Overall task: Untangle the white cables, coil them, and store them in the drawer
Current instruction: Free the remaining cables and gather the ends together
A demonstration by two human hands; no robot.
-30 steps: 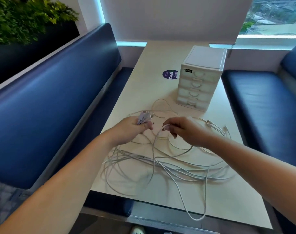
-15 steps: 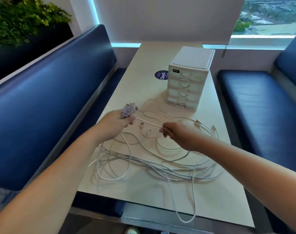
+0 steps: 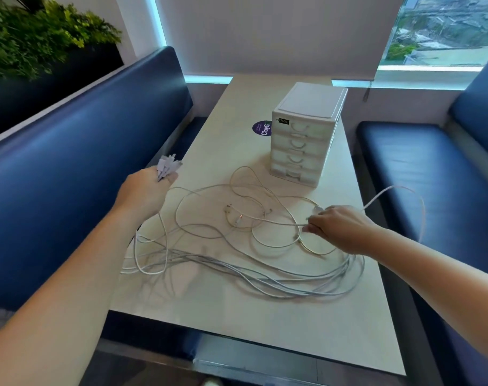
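Apart is how the hands have been drawn since half a second ago: the left hand (image 3: pixel 145 190) toward 10 o'clock, the right hand (image 3: pixel 337 227) toward 3 o'clock, apparently so that one strand is pulled free of the tangle. A bunch of plugs (image 3: pixel 167 165) is gripped in the curled left fingers, kept together as an anchor. One cable (image 3: pixel 281 224) is pinched by the right fingertips. The remaining cables (image 3: pixel 237 263) lie looped mid-table (image 3: pixel 265 316); the drawers (image 3: pixel 304 140), at 12 o'clock, appear closed.

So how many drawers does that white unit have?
4, stacked in the white drawer unit: top drawer, second drawer, third drawer, bottom drawer. All look closed.
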